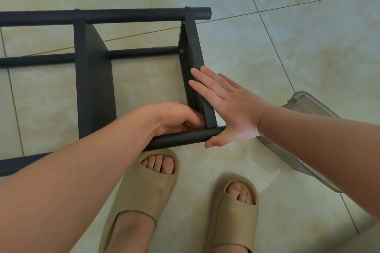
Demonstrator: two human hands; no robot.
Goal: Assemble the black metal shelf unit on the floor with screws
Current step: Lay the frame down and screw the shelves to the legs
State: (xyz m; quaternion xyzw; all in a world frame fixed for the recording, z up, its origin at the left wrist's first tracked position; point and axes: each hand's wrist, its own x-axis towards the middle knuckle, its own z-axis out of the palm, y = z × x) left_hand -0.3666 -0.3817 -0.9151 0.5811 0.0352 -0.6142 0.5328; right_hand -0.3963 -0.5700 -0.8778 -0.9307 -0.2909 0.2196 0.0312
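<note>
Black metal: shelf unit (94, 80) lies on the tiled floor (267, 47), centre-left of frame. My left hand (176, 118) curls round its lower corner. My right hand (226, 104) presses flat, fingers straight, against the end panel (192, 47).

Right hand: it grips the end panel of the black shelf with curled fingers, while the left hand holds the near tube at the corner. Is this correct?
No. In the head view the right hand lies flat with straight fingers against the end panel; it does not grip it. The left hand does hold the near tube at the corner.
</note>
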